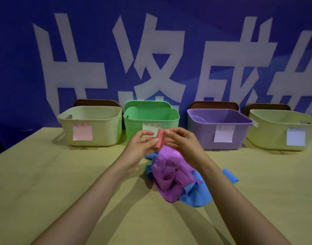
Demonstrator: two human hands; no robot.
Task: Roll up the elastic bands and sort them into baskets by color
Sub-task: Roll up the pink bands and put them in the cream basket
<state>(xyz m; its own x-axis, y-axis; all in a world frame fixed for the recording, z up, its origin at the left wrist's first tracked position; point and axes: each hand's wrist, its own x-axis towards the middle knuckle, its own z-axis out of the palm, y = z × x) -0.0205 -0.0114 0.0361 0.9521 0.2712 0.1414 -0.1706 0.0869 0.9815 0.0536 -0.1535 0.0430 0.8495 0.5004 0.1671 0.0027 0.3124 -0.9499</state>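
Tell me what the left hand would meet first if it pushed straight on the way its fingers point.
The pink roll, which the left hand pinches, then the right hand holding its other side. Past them probably the green basket, though depth is unclear.

The fingers (146, 133) of the left hand (140, 147) and right hand (184, 145) meet on a pink roll (160, 138) above the table (45, 174). Straight beyond the fingers, the green basket (150, 117) blocks the way with its front wall. Left of them stands the left beige basket (98, 126). To the right stand the purple basket (201, 131) and the right beige basket (268, 133), with narrow gaps between. Below the fingers, a heap of purple and blue bands (172, 174) covers the table. Bare tabletop lies open on either side. A blue banner (19, 68) closes the back.
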